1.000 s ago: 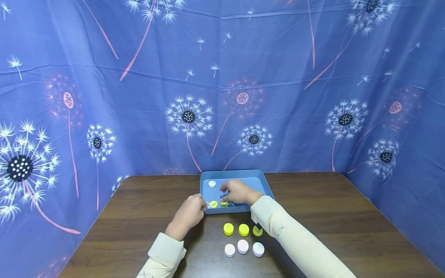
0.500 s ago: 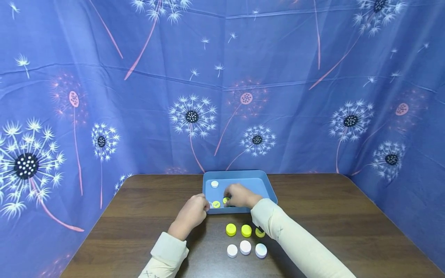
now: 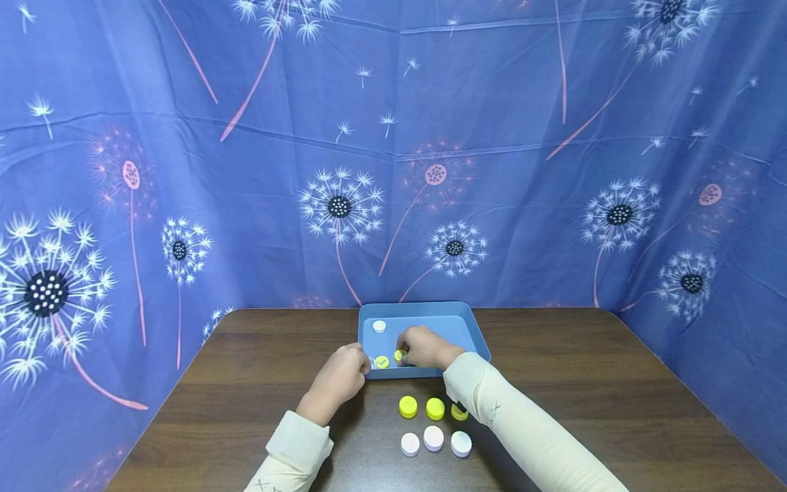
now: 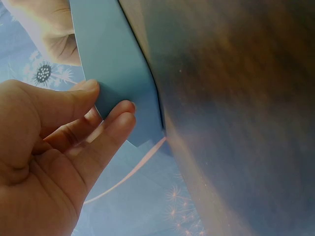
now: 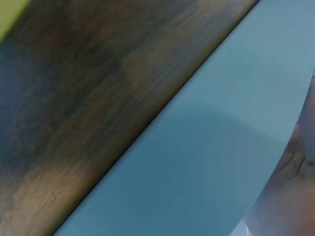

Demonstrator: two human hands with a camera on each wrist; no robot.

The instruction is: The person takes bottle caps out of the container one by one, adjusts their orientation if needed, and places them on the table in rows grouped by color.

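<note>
My left hand holds the near left corner of the blue tray. In the left wrist view its thumb and fingers pinch the tray wall. Reaching over the near wall, my right hand has its fingertips down inside the tray, pinching a yellow bottle cap. A second yellow cap, with a marking on it, lies just left of that one. At the tray's back left sits a white cap. The tray wall hides most of the right hand in the right wrist view.
On the brown wooden table in front of the tray, yellow caps form one row. White caps form a row nearer to me. My right sleeve passes over the rightmost yellow cap. A blue dandelion-print cloth hangs behind.
My right hand has lowered its fingers from above the tray onto the yellow cap and closed around it. The left hand keeps its hold on the tray corner.
</note>
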